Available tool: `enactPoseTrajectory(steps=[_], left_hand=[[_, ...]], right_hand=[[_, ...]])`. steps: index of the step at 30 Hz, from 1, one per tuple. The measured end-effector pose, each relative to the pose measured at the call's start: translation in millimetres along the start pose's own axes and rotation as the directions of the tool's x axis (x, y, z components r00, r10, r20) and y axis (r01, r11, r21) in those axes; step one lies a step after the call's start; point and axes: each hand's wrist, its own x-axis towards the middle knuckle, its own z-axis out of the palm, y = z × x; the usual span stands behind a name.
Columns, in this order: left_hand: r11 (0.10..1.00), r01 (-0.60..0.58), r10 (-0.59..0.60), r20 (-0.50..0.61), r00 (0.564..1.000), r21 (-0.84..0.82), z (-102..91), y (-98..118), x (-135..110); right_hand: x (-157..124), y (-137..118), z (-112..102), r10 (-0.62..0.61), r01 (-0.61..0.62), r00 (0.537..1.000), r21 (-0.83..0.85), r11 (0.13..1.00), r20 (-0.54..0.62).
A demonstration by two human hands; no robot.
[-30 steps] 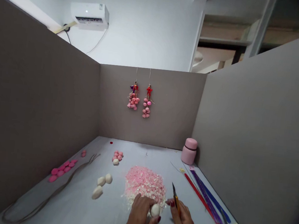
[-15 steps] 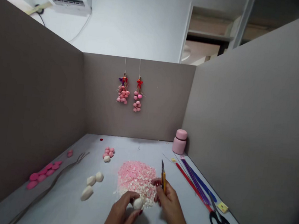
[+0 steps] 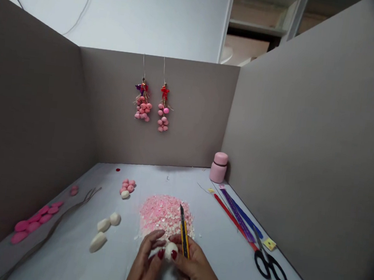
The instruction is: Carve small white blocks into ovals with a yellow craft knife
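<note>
My left hand (image 3: pixel 146 260) is closed around a small white ball (image 3: pixel 171 251) with a smooth, rounded surface. The fingertips of my right hand (image 3: pixel 198 268) also touch the ball from the right. Held in that same right hand is a yellow and black utility knife (image 3: pixel 184 233), its blade pointing up and away from me, apart from the ball. Just beyond both hands lies a heap of pink and white shavings (image 3: pixel 162 213). To the left of the heap rest several rough white lumps (image 3: pixel 103 225).
Pink balls (image 3: pixel 128 185) cluster farther back. On the left lie bright pink discs (image 3: pixel 33 226) and twisted cords (image 3: pixel 61 224). Along the right are ribbons (image 3: pixel 237 214), black-handled scissors (image 3: pixel 271 262) and a pink jar (image 3: pixel 219 168). Two bead bunches (image 3: pixel 143 104) hang on the back panel; grey panels enclose the table.
My right hand has come left to meet the left hand and now touches the white ball. The knife has swung over the shavings. The view has tilted down and shifted right.
</note>
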Motion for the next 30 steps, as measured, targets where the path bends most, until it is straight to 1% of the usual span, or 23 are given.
enactPoseTrajectory(steps=[1, 2, 3, 4, 5, 7, 9, 10, 12, 14, 16, 18, 22, 24, 25, 27, 30], left_hand=[[0.985, 0.129, -0.132, -0.019, 0.991, -0.118, 2.8, 2, 0], [0.944, 0.241, -0.249, -0.005, 0.969, -0.226, 5.7, 4, 0], [0.889, 0.326, -0.337, 0.023, 0.941, -0.323, 8.3, 6, 0], [0.83, 0.385, -0.395, 0.061, 0.917, -0.403, 10.8, 9, 0], [0.778, 0.423, -0.425, 0.106, 0.899, -0.464, 12.9, 12, 0], [0.694, 0.482, -0.455, 0.193, 0.869, -0.535, 15.9, 17, -1], [0.639, 0.524, -0.478, 0.243, 0.844, -0.563, 16.9, 22, -1], [0.617, 0.544, -0.501, 0.248, 0.829, -0.569, 16.7, 25, 0], [0.575, 0.582, -0.569, 0.23, 0.79, -0.575, 15.2, 30, 2], [0.536, 0.625, -0.641, 0.207, 0.739, -0.568, 13.2, 34, 4], [0.521, 0.661, -0.694, 0.184, 0.696, -0.54, 11.7, 37, 6], [0.525, 0.686, -0.721, 0.165, 0.673, -0.503, 11.1, 39, 7], [0.513, 0.723, -0.748, 0.173, 0.641, -0.463, 9.8, 34, 6], [0.51, 0.714, -0.736, 0.186, 0.651, -0.48, 7.1, 29, 6], [0.513, 0.698, -0.723, 0.186, 0.665, -0.499, 5.1, 26, 6], [0.519, 0.665, -0.696, 0.185, 0.694, -0.538, 0.5, 24, 5], [0.517, 0.655, -0.67, 0.217, 0.71, -0.551, -4.9, 27, 5]], right_hand=[[0, 1, -1, -0.043, 0.043, 0.999, 0.022, 0.999, -0.012], [0, 1, -1, -0.088, 0.088, 0.996, 0.027, 0.996, -0.008], [-1, 0, -1, -0.124, 0.124, 0.992, 0.014, 0.992, 0.015], [-2, -2, 0, -0.147, 0.148, 0.988, -0.019, 0.989, 0.05], [-4, -4, 2, -0.155, 0.161, 0.983, -0.064, 0.985, 0.094], [-7, -8, 4, -0.168, 0.19, 0.974, -0.14, 0.972, 0.155], [-9, -11, 5, -0.188, 0.218, 0.97, -0.202, 0.955, 0.155], [-9, -12, 5, -0.209, 0.234, 0.969, -0.231, 0.944, 0.128], [-8, -13, 2, -0.258, 0.257, 0.966, -0.282, 0.924, 0.036], [-6, -14, -1, -0.285, 0.249, 0.957, -0.336, 0.908, -0.061], [-4, -14, -5, -0.266, 0.206, 0.956, -0.367, 0.907, -0.12], [-3, -14, -7, -0.229, 0.172, 0.966, -0.37, 0.913, -0.116], [0, -10, -10, -0.156, 0.142, 0.988, -0.369, 0.918, -0.006], [0, -9, -11, -0.143, 0.141, 0.989, -0.403, 0.905, 0.024], [0, -9, -11, -0.159, 0.158, 0.987, -0.436, 0.886, 0.036], [-3, -10, -13, -0.226, 0.226, 0.972, -0.524, 0.821, 0.065], [-5, -11, -14, -0.343, 0.325, 0.934, -0.632, 0.703, 0.099]])
